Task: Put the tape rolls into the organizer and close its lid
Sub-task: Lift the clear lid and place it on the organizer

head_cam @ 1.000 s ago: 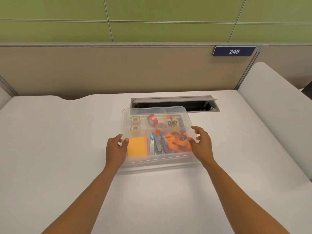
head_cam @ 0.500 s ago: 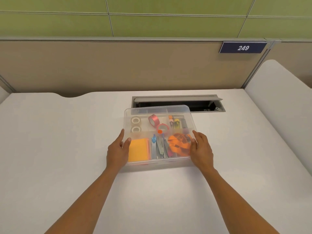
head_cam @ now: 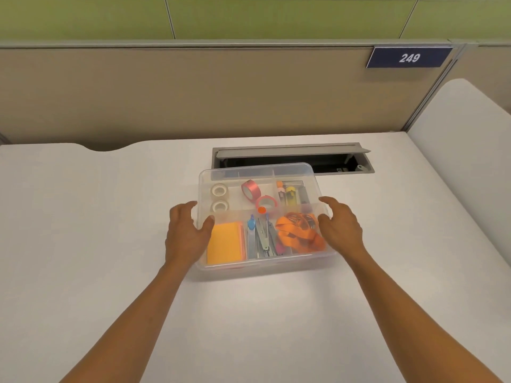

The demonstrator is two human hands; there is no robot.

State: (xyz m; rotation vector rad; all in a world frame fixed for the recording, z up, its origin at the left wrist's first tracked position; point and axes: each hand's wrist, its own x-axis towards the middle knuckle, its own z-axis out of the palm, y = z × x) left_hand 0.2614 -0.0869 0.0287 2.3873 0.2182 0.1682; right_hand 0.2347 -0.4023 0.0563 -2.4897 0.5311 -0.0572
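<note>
Loosening from half a second ago, both hands spread open beside the organizer [head_cam: 265,261]: left hand [head_cam: 185,234] touching, right hand [head_cam: 340,228] lifting. Tape rolls [head_cam: 219,199] inside; lid [head_cam: 257,172] looks seated.

A white desk [head_cam: 83,244] abuts a tan partition [head_cam: 193,92] topped by green wall panels [head_cam: 276,15]. A navy plate [head_cam: 409,57] on the partition reads 249. A grey cable hatch [head_cam: 290,152] sits open in the desk. A second white desk [head_cam: 464,134] adjoins at right.
</note>
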